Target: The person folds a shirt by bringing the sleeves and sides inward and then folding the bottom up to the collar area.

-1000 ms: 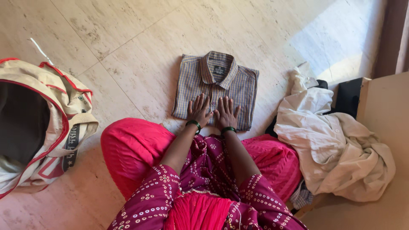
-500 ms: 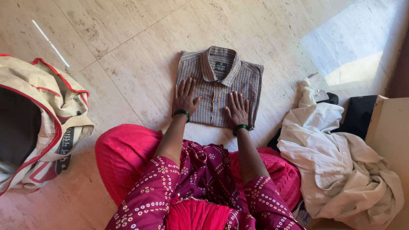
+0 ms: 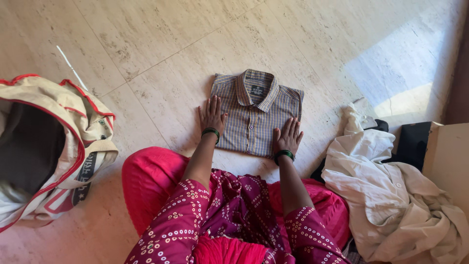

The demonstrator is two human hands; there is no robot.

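Note:
A folded striped shirt (image 3: pixel 255 115) with its collar up lies flat on the pale tiled floor (image 3: pixel 161 58) in front of me. My left hand (image 3: pixel 211 115) rests flat, fingers spread, at the shirt's left edge, partly on the floor. Flat on the shirt's lower right corner lies my right hand (image 3: pixel 288 135), fingers apart. Each wrist wears a green bangle. My knees in pink and maroon cloth sit just below the shirt.
A large cream bag with red trim (image 3: pixel 46 146) stands open at the left. A heap of cream and white clothes (image 3: pixel 391 190) lies at the right, over something black. A tan box edge (image 3: pixel 447 151) shows at the far right.
My hands slid apart from the middle of the shirt's lower part to its left and right edges. The view shifted slightly.

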